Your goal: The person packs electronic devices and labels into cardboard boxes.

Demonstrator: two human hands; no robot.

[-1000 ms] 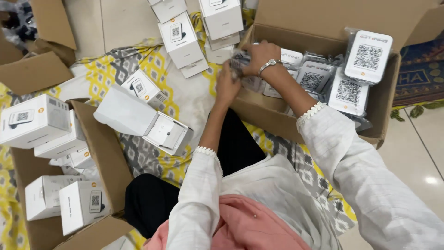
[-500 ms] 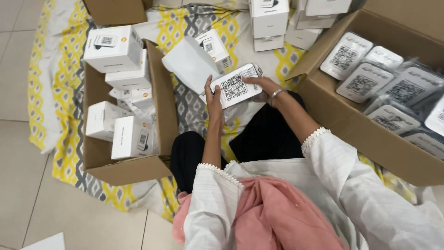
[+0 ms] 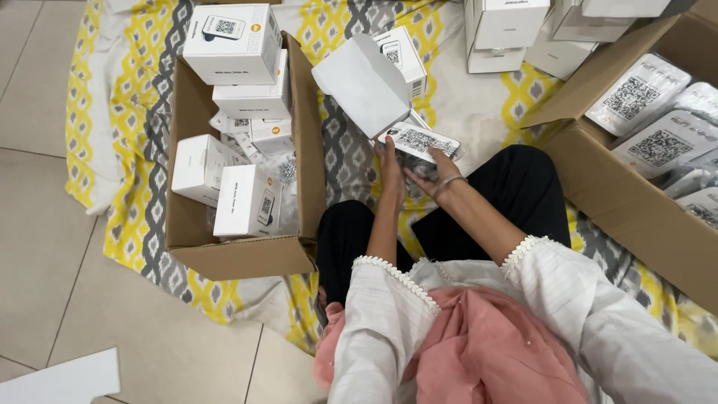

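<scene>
Flat plastic-wrapped packet [image 3: 419,140] with square code label sat centre frame, just above my knees. My left hand [image 3: 390,170] gripped its left edge; right hand [image 3: 432,179] clasped it from below. Open white box [image 3: 364,82] touched packet's upper left. Carton of white boxes [image 3: 243,254] lay left; carton of packets [image 3: 621,202] right, on patterned sheet [image 3: 127,187].

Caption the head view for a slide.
Both hands hold a plastic-wrapped device at an open white box.
</scene>
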